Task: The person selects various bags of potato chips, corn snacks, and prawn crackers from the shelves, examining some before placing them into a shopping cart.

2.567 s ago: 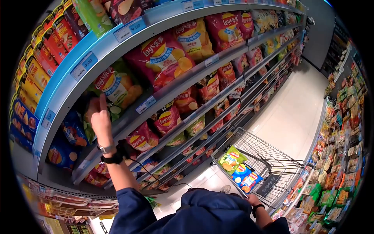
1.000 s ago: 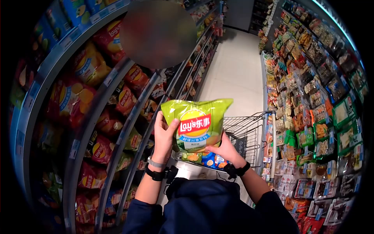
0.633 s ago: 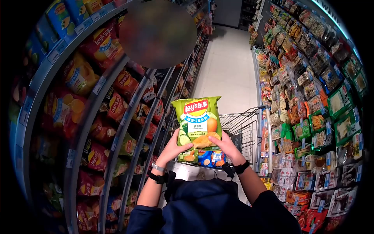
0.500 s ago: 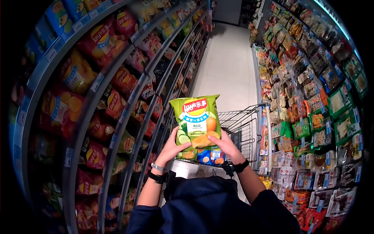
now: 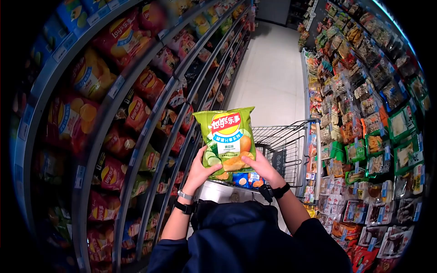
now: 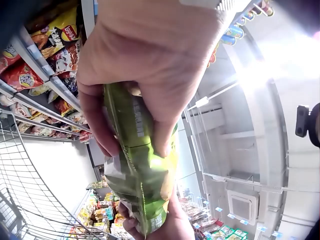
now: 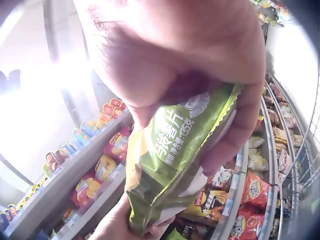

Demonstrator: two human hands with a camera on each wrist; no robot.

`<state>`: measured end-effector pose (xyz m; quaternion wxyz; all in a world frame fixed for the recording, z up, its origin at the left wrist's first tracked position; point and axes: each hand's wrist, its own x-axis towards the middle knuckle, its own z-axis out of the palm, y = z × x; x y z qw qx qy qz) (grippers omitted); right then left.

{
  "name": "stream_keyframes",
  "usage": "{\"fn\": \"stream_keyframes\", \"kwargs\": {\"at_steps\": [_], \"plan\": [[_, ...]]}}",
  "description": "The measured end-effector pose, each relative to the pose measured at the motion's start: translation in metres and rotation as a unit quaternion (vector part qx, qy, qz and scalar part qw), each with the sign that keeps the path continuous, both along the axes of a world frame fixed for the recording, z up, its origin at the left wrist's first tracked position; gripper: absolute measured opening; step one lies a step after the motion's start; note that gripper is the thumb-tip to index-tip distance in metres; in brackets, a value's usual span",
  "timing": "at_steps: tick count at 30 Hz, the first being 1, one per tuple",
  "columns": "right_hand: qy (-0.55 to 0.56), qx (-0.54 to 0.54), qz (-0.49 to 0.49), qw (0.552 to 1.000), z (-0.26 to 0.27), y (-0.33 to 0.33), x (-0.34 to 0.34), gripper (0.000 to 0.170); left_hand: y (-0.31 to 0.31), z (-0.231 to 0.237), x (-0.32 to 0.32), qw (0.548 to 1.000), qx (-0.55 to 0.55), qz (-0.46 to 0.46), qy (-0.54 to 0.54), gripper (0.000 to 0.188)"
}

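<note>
A green bag of Lay's potato chips (image 5: 230, 142) is held upright between both hands in the head view, its printed front toward the head camera. My left hand (image 5: 200, 172) grips its lower left side, thumb across the front. On the lower right side, my right hand (image 5: 265, 169) grips it the same way. In the left wrist view the thumb and fingers of the left hand (image 6: 145, 65) pinch the green bag (image 6: 137, 160) from both faces. The right wrist view has the right hand (image 7: 185, 55) wrapped round the bag's end (image 7: 170, 150).
Just beyond and below the bag stands a wire shopping cart (image 5: 282, 150), with a blue chip bag (image 5: 248, 179) in it. Shelves (image 5: 123, 86) of chip bags line the left side. Racks of packaged snacks (image 5: 364, 136) run along the right. Pale floor (image 5: 273, 73) stretches ahead.
Earlier, my left hand was at the shelf and my right at the cart. Then both hands held the green bag and tipped it upright. Lately it has drifted slightly left in view.
</note>
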<state>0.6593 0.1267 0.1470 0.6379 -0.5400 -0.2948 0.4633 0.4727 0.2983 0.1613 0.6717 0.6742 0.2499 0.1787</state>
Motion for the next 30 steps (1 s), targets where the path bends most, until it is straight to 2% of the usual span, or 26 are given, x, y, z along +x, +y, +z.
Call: {"fn": "stream_keyframes", "kwargs": {"at_steps": [7, 8, 9, 12, 17, 19, 21, 23, 24, 25, 27, 29, 30], "plan": [[-0.009, 0.001, 0.006, 1.0, -0.018, 0.009, -0.004, 0.045, 0.009, -0.012, -0.005, 1.0, 0.008, 0.005, -0.009, 0.082], [-0.007, -0.002, 0.01, 1.0, -0.022, 0.012, -0.004, 0.045, 0.013, -0.016, -0.006, 0.999, 0.023, 0.008, -0.028, 0.076], [0.006, 0.006, -0.001, 1.0, -0.023, 0.018, -0.006, 0.044, 0.014, -0.007, -0.011, 0.995, -0.086, 0.018, -0.046, 0.062], [0.037, 0.004, -0.027, 0.999, -0.026, 0.032, -0.01, 0.04, 0.04, -0.012, -0.029, 0.991, -0.115, 0.063, -0.02, 0.046], [0.048, -0.011, -0.014, 0.999, -0.021, 0.064, -0.018, 0.04, 0.06, 0.008, -0.055, 0.988, -0.137, 0.069, 0.005, 0.045], [0.028, -0.048, -0.001, 0.998, -0.019, 0.076, -0.023, 0.04, 0.068, 0.016, -0.062, 0.987, -0.142, 0.073, 0.009, 0.044], [0.028, -0.054, 0.019, 0.998, -0.028, 0.088, -0.023, 0.04, 0.082, 0.005, -0.071, 0.989, -0.128, 0.07, 0.015, 0.042], [0.055, -0.023, 0.025, 0.998, -0.036, 0.098, -0.029, 0.041, 0.093, -0.008, -0.08, 0.989, -0.13, 0.064, 0.004, 0.041], [0.008, -0.003, 0.014, 1.0, -0.042, 0.104, -0.03, 0.043, 0.096, -0.008, -0.082, 0.994, -0.097, 0.054, -0.005, 0.038], [0.013, -0.005, 0.017, 1.0, -0.05, 0.109, -0.031, 0.043, 0.1, -0.008, -0.09, 0.994, -0.098, 0.057, 0.0, 0.038], [0.029, 0.018, -0.006, 0.999, -0.064, 0.117, -0.026, 0.046, 0.114, -0.009, -0.106, 0.994, -0.06, 0.078, 0.042, 0.038], [0.021, -0.005, -0.028, 0.999, -0.083, 0.118, -0.018, 0.043, 0.121, -0.007, -0.124, 0.99, -0.1, 0.096, 0.037, 0.038], [-0.034, -0.074, -0.028, 0.996, -0.105, 0.116, -0.009, 0.042, 0.125, -0.009, -0.135, 0.991, -0.081, 0.089, 0.05, 0.038]]}}
